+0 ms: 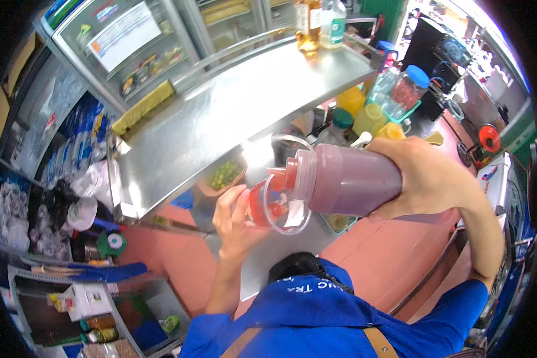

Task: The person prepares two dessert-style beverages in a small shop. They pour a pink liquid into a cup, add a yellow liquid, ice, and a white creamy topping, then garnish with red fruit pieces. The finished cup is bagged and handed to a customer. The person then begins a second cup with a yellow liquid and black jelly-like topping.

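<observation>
My left hand [231, 222] is closed around a clear plastic cup [258, 204] with red contents, tilted so that its open rim faces right. In my right hand [426, 173] is a large see-through squeeze bottle [358, 180] of dark red liquid, held nearly level. Its red nozzle [289, 176] points left, at the cup's mouth. Whether liquid is flowing out is too blurred to tell. Beyond the cup, partly under the steel shelf, a basket [240, 179] holds small green fruits [224, 174].
A raised steel shelf [238, 95] crosses ahead, with two bottles [308, 27] at its far right and a yellow cloth [143, 108] on its left edge. Jars, one blue-lidded [407, 89], crowd the counter at right. Shelves of plastic bags [12, 209] stand at left.
</observation>
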Motion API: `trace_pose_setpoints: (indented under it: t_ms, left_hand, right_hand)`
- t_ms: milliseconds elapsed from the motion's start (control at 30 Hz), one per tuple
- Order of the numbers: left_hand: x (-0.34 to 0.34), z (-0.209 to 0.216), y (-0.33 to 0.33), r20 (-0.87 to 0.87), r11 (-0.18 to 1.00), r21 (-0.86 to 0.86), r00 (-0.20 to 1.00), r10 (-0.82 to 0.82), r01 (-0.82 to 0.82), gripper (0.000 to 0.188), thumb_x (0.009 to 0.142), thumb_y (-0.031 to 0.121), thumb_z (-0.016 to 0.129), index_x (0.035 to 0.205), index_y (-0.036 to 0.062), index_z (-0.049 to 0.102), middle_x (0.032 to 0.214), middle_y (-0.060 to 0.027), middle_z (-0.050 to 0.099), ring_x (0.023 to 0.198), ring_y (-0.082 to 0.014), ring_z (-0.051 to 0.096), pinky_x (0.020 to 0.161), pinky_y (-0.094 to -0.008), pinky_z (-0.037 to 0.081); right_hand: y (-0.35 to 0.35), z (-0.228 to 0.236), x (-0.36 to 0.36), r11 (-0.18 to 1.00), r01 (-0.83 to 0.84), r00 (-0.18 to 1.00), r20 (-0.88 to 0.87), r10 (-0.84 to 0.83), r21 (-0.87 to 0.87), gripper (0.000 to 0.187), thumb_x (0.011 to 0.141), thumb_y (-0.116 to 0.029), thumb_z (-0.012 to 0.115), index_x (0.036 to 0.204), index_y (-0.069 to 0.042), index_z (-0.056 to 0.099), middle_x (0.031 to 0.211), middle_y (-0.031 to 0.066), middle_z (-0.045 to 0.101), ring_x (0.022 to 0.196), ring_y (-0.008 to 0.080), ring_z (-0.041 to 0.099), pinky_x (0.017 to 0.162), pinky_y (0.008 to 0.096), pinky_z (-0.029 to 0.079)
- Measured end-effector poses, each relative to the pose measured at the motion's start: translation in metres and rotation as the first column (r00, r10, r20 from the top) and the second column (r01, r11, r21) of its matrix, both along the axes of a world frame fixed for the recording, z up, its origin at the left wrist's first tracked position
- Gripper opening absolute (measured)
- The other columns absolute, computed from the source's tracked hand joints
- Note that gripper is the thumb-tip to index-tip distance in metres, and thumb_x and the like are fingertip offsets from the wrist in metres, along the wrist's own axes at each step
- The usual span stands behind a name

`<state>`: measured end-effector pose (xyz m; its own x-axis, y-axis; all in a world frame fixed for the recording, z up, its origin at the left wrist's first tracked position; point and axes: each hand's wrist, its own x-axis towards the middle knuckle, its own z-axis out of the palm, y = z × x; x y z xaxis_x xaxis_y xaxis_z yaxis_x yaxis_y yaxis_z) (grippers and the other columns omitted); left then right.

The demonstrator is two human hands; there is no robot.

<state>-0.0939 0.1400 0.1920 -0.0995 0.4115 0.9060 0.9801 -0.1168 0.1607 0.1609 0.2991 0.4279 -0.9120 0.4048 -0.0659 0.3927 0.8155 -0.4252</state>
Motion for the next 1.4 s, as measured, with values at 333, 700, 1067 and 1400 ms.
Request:
trace_pose_setpoints:
  t_ms: [333, 700, 1067, 1400]
  left_hand:
    - [0.028, -0.016, 0.014, 0.821, 0.922, 0.009, 0.523, -0.227, 0.387, 0.079, 0.069, 0.02, 0.09, 0.132, -0.0021, 0.048, 0.122, -0.0136, 0.057, 0.105, -0.0252, 0.061, 0.09, -0.0381, 0.051]
    - [0.093, -0.067, 0.028, 0.78, 0.82, -0.053, 0.536, -0.323, 0.57, 0.067, 0.083, 0.008, 0.079, 0.136, 0.0004, 0.039, 0.11, -0.0111, 0.059, 0.082, -0.0168, 0.063, 0.069, -0.0312, 0.056]
    - [0.287, -0.093, 0.157, 0.831, 0.738, -0.154, 0.49, -0.264, 0.657, 0.071, 0.083, 0.007, 0.079, 0.139, 0.0022, 0.035, 0.115, -0.0121, 0.058, 0.088, -0.0174, 0.063, 0.074, -0.0321, 0.056]
    - [0.553, -0.102, 0.323, 0.91, 0.494, -0.151, 0.315, -0.269, 0.856, 0.075, 0.084, 0.007, 0.079, 0.142, 0.0039, 0.031, 0.12, -0.0131, 0.058, 0.093, -0.018, 0.063, 0.079, -0.033, 0.057]
  right_hand:
    - [0.102, -0.02, -0.049, 0.943, 0.233, 0.508, -0.798, -0.326, -0.237, 0.074, 0.068, -0.043, 0.088, 0.12, 0.002, 0.06, 0.115, 0.0141, 0.068, 0.105, 0.0234, 0.065, 0.096, 0.0365, 0.05]
    - [0.286, -0.092, -0.167, 0.853, 0.45, 0.222, -0.892, -0.394, -0.264, 0.082, 0.069, -0.024, 0.084, 0.135, 0.002, 0.043, 0.128, 0.0256, 0.056, 0.12, 0.0402, 0.057, 0.105, 0.0453, 0.043]
    - [0.246, 0.015, -0.071, 0.932, 0.349, 0.411, -0.878, -0.248, -0.1, 0.073, 0.068, -0.037, 0.083, 0.118, 0.006, 0.052, 0.118, 0.0258, 0.059, 0.112, 0.0387, 0.058, 0.096, 0.0441, 0.047]
    - [0.25, -0.027, 0.421, 0.761, 0.296, 0.462, -0.784, 0.415, 0.578, 0.035, 0.081, -0.031, 0.067, 0.097, 0.0, 0.061, 0.093, 0.0114, 0.061, 0.094, 0.0293, 0.058, 0.082, 0.0389, 0.047]
